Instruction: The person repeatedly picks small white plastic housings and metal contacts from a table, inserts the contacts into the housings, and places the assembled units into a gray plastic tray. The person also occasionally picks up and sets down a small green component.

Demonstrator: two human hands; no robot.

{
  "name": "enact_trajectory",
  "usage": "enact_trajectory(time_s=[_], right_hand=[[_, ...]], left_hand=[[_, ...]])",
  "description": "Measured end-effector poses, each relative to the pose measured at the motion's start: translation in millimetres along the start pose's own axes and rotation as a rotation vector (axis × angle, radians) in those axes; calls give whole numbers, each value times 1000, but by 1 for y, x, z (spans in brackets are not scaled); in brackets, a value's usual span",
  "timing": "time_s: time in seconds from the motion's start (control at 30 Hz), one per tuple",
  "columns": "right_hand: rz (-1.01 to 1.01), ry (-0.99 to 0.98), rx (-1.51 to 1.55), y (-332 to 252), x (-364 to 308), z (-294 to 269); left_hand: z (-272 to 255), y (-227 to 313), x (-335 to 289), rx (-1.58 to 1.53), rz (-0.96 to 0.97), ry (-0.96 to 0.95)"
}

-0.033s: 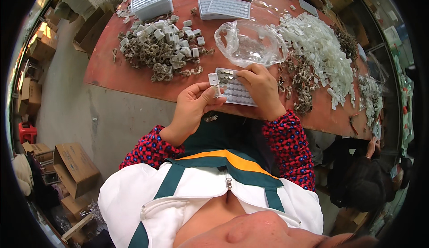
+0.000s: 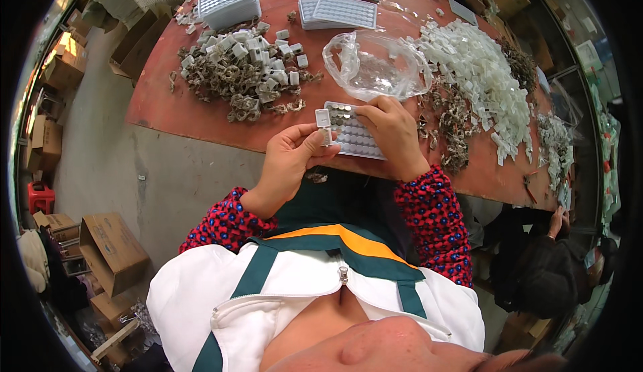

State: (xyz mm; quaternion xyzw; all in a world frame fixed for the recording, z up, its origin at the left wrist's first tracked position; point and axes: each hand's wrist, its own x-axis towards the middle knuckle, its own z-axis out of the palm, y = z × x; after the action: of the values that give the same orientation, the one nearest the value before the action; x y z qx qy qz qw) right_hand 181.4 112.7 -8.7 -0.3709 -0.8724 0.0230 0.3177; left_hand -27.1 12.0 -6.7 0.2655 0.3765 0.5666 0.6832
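Observation:
Between its thumb and fingers, my left hand (image 2: 288, 161) holds a small white plastic case (image 2: 323, 118) with its lid flipped up. Just right of it lies a pale grey tray (image 2: 365, 145) with rows of round pockets, near the table's edge. Silvery discs like button cells (image 2: 340, 112) sit in its far left part. My right hand (image 2: 395, 134) rests over the tray's right side, thumb and fingers pinched together near those discs. Whatever is between these fingertips is hidden.
A clear plastic bag (image 2: 378, 70) lies beyond the tray on the red table (image 2: 157, 101). Left is a heap of white cases and tangled brownish strips (image 2: 241, 70); right, a heap of translucent pieces (image 2: 475, 70). Stacked trays (image 2: 230, 7) stand behind. Another person (image 2: 542, 271) sits at right.

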Motion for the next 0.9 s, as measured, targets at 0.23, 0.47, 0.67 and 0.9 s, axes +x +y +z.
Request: enact_trajectory(time_s=[0.23, 0.47, 0.67, 0.9], right_hand=[[95, -14, 50, -10, -5, -3], [173, -14, 111, -8, -11, -13], [182, -12, 259, -26, -8, -18], [170, 51, 295, -73, -19, -25]], left_hand=[[1, -3, 0, 66, 26, -39], [-2, -6, 2, 126, 33, -8], [-1, -6, 0, 176, 44, -30], [5, -10, -4, 274, 79, -36]])
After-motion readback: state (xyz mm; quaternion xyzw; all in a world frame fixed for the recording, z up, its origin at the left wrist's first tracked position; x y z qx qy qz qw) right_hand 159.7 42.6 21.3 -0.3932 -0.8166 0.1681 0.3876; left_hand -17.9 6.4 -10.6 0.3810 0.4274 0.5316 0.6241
